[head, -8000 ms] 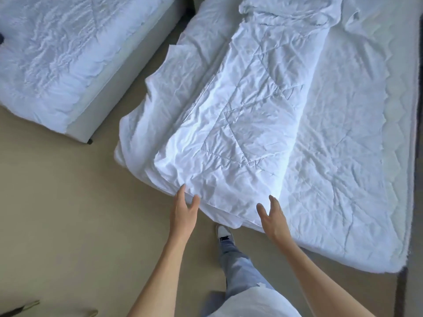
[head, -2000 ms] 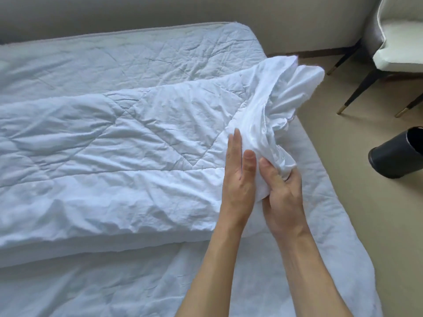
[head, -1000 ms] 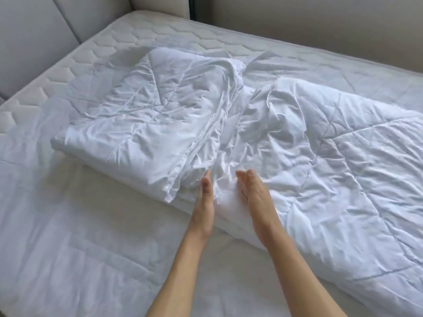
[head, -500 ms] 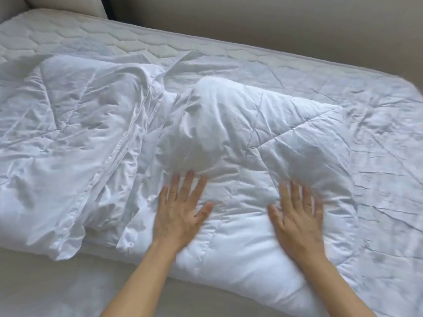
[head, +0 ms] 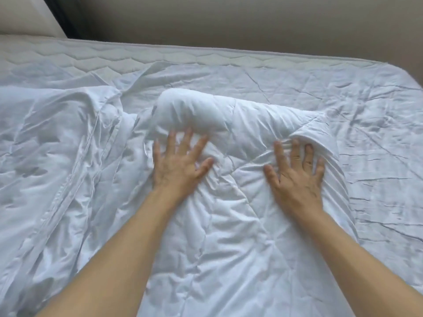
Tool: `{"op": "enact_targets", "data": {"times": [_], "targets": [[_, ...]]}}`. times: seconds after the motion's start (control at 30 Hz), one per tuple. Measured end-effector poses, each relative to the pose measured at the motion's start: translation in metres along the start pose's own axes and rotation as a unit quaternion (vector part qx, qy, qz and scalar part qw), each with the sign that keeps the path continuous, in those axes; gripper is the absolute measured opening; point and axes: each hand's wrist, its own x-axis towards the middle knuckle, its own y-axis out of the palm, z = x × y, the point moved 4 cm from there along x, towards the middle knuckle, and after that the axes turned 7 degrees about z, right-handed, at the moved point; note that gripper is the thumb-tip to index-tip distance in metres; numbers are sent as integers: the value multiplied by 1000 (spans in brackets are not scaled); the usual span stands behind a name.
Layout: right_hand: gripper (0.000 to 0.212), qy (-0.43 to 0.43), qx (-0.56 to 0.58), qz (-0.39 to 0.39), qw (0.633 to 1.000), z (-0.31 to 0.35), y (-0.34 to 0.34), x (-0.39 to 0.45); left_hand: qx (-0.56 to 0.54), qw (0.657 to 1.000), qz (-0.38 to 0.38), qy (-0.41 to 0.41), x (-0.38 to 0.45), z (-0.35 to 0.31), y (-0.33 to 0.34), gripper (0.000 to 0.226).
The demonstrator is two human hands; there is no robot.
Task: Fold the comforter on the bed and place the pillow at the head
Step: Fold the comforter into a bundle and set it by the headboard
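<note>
The white quilted comforter (head: 229,225) lies across the bed in thick folded layers, with a puffy rolled fold (head: 194,113) at its far side. My left hand (head: 180,161) presses flat on it, fingers spread, just below that fold. To the right, my right hand (head: 297,172) also lies flat with fingers apart, near the comforter's right edge. Neither hand grips the fabric. Another folded section of the comforter (head: 52,143) lies to the left. No pillow is in view.
The quilted mattress (head: 206,58) stretches to the far edge, where a beige wall (head: 251,21) runs along it. A padded headboard (head: 25,17) shows at the top left. Wrinkled mattress cover (head: 370,124) lies bare to the right.
Both hands have slid further away from me across the comforter, pushing the fabric up toward the rolled fold. The view has shifted right and closer.
</note>
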Motion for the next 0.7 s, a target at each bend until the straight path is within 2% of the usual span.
{"op": "enact_targets", "data": {"times": [0.07, 0.13, 0.23, 0.3, 0.37, 0.4, 0.47, 0.53, 0.6, 0.7], "targets": [[69, -1, -18, 14, 1000, -7, 7, 17, -33, 998, 17, -42, 3, 14, 27, 72], [70, 4, -33, 30, 999, -12, 19, 26, -52, 997, 22, -49, -2, 18, 45, 71], [71, 9, -47, 43, 998, -13, 26, 45, -37, 996, 49, -57, 10, 17, 41, 72], [69, 5, -40, 42, 998, -12, 17, 69, -43, 997, 12, -56, 28, 7, 19, 73], [67, 4, -24, 58, 998, -8, 10, 93, -45, 998, -33, -15, 61, -11, -7, 70], [66, 7, -24, 56, 998, -8, 10, 101, -25, 999, -32, 14, 80, -22, -13, 69], [65, 9, -37, 43, 998, -6, 16, 108, 5, 999, 25, 23, 115, -33, -10, 69], [65, 7, -43, 29, 999, -7, 24, 108, -16, 996, 80, -32, 135, -23, 8, 73], [64, 3, -43, 19, 999, -7, 32, 109, -36, 993, 86, -73, 137, -9, 29, 75], [65, 11, -41, 10, 999, -7, 39, 115, -32, 994, 71, -73, 139, -7, 38, 75]]}}
